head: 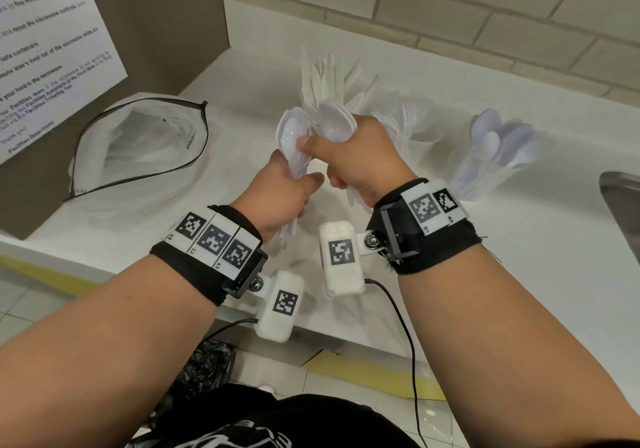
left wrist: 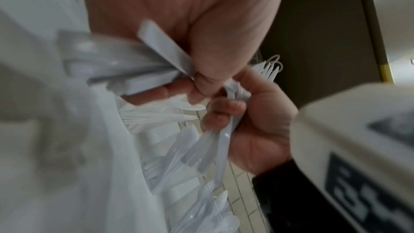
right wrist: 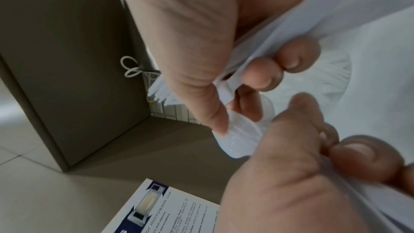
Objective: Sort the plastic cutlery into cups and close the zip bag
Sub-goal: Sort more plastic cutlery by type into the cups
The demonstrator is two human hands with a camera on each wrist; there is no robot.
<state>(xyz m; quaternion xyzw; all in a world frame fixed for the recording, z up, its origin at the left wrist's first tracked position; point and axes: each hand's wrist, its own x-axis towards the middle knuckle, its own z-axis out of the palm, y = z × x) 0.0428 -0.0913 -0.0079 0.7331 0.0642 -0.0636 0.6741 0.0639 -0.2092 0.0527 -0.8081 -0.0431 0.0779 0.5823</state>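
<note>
Head view: both hands meet above the middle of the white worktop (head: 519, 274), each curled around a bundle of white plastic spoons. The left hand (head: 280, 194) grips its spoons (head: 294, 135) by the handles, bowls pointing up toward 12 o'clock and handle ends sticking out below the palm. The right hand (head: 360, 156), just beside it at 3 o'clock and touching it at the thumbs, clamps a second bundle of spoons (head: 336, 121) with fingers wrapped tight and thumb pressed across the front. The left wrist view shows flat handles (left wrist: 161, 42) pinched under the thumb; the right wrist view shows fingertips (right wrist: 264, 75) folded over handles and a clear spoon bowl (right wrist: 241, 141). Behind the hands, at 12 o'clock, a cup of knives (head: 332, 80) stands upright; a cup of forks (head: 408, 118) sits at 2 o'clock, and a cup of spoons (head: 498, 149) at 3 o'clock, near the edge of a metal sink (head: 623, 205). The zip bag (head: 138, 146) lies at 9 o'clock, mouth wide open, against a brown cabinet side (head: 156, 14) bearing a printed notice (head: 52, 31).
</note>
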